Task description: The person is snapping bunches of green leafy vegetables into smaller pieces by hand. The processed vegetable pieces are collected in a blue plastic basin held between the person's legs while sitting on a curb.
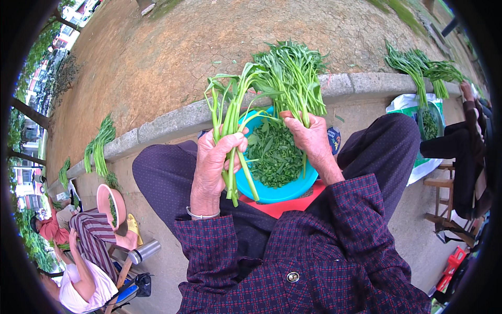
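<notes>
My left hand (219, 165) grips a small bunch of leafy green stalks (234, 106), apparently water spinach, with the cut ends sticking out below my fist. Between the thumb and fingers of my right hand (311, 139) is a green stalk (304, 167), its lower end hanging past the palm. Under both hands sits a turquoise plastic basin (290, 194) full of torn green leaves and short stem pieces (274, 153). Beyond it, a large bundle of the same greens (292, 66) lies across the stone kerb. The right hand overlaps that bundle's stem ends in view.
A red plastic surface (270, 210) shows beneath the basin, between my knees. The stone kerb (188, 119) borders bare soil. At left, people sit near a pink basin (102, 200) and a steel flask (145, 251). On the right, another person sits by a wooden stool (439, 183).
</notes>
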`<state>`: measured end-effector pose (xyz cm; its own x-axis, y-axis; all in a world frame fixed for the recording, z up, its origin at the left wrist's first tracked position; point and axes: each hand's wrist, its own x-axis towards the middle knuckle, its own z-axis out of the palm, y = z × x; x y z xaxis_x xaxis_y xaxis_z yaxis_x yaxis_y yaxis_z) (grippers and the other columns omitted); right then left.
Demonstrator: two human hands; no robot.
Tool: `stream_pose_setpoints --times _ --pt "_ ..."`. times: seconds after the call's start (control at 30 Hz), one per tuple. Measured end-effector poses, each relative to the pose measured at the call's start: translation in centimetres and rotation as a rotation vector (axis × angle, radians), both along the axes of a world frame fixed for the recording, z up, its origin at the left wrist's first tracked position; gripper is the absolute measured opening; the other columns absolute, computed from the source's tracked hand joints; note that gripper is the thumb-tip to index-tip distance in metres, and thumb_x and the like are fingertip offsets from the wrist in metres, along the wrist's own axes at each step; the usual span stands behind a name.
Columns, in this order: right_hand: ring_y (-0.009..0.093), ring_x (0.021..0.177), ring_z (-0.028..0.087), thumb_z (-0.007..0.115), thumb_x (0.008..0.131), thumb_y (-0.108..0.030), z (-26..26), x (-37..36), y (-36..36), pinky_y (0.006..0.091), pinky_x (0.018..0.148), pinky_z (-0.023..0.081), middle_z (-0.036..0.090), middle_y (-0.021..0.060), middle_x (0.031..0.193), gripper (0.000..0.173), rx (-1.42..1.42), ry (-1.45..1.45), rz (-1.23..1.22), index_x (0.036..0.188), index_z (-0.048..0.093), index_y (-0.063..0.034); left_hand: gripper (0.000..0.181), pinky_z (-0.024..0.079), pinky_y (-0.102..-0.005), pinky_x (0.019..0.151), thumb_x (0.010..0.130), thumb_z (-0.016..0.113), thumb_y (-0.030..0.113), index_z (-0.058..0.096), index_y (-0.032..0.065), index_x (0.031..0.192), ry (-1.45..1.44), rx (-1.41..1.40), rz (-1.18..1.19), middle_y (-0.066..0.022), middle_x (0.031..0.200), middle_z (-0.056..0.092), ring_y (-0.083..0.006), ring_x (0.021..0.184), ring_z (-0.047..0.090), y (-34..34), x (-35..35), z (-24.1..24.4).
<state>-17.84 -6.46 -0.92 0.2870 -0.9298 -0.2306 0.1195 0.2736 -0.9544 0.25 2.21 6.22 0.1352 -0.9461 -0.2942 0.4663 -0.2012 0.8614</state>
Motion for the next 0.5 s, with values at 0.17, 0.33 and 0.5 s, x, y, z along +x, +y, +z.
stream_pose_setpoints --times 0.17,0.33,0.5 --pt "0.002 0.056 0.046 0.066 0.080 -0.014 0.10 -0.06 0.13 0.0212 0.050 0.039 0.057 -0.0052 0.067 0.016 -0.063 0.143 0.097 0.089 0.068 -0.0002 0.021 0.029 -0.0164 0.036 0.084 0.059 0.009 0.057 -0.0043 0.100 0.020 0.004 -0.011 -0.0042 0.069 0.057 -0.0013 0.039 0.034 -0.01 -0.12 0.04" --pt "0.003 0.058 0.048 0.067 0.078 -0.013 -0.21 0.16 0.48 0.0217 0.051 0.039 0.057 -0.0048 0.064 0.014 -0.111 0.149 0.132 0.083 0.066 -0.0001 0.020 0.029 -0.0163 0.036 0.084 0.059 0.009 0.057 -0.0044 0.100 0.028 0.004 -0.012 -0.0043 0.069 0.057 -0.0012 0.039 0.034 -0.01 -0.13 -0.10" --pt "0.003 0.048 0.043 0.065 0.077 -0.013 0.11 0.22 0.45 0.0215 0.043 0.034 0.052 -0.0056 0.058 0.012 0.041 0.118 0.061 0.077 0.065 -0.0017 0.020 0.029 -0.0163 0.036 0.084 0.059 0.009 0.056 -0.0042 0.100 0.014 0.007 -0.024 -0.0045 0.070 0.057 -0.0013 0.039 0.035 0.02 -0.11 -0.23"
